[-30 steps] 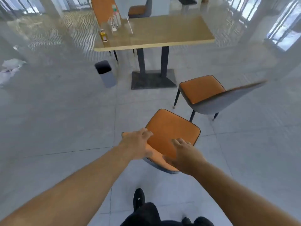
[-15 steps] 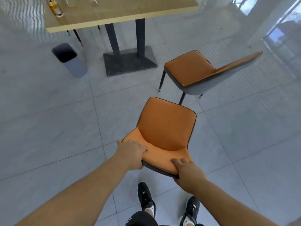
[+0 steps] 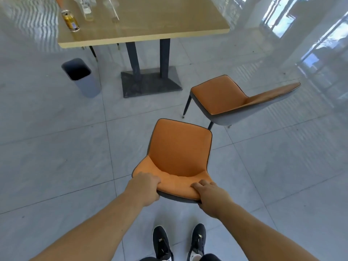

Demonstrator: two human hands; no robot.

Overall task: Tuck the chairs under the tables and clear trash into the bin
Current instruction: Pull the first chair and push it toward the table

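Note:
An orange chair (image 3: 178,151) with a grey shell stands on the tiled floor right in front of me. My left hand (image 3: 146,187) grips the left end of its backrest top and my right hand (image 3: 211,193) grips the right end. A second orange chair (image 3: 224,98) stands further off to the right, turned sideways. Ahead is the wooden table (image 3: 169,21) on a dark pedestal base (image 3: 150,81). A yellow can (image 3: 70,20), clear bottles (image 3: 87,8) and a clear glass (image 3: 113,8) stand on its left part. A grey bin (image 3: 82,80) sits on the floor left of the base.
Thin legs of another chair (image 3: 93,52) show under the table's far left side. My black shoes (image 3: 178,242) are just behind the held chair. Glass walls and pillars (image 3: 293,34) line the right side. Open tiled floor lies left and right of me.
My hands went from hovering over the backrest to closing on its two ends. The view has moved nearer the table, and the chair has come closer to it.

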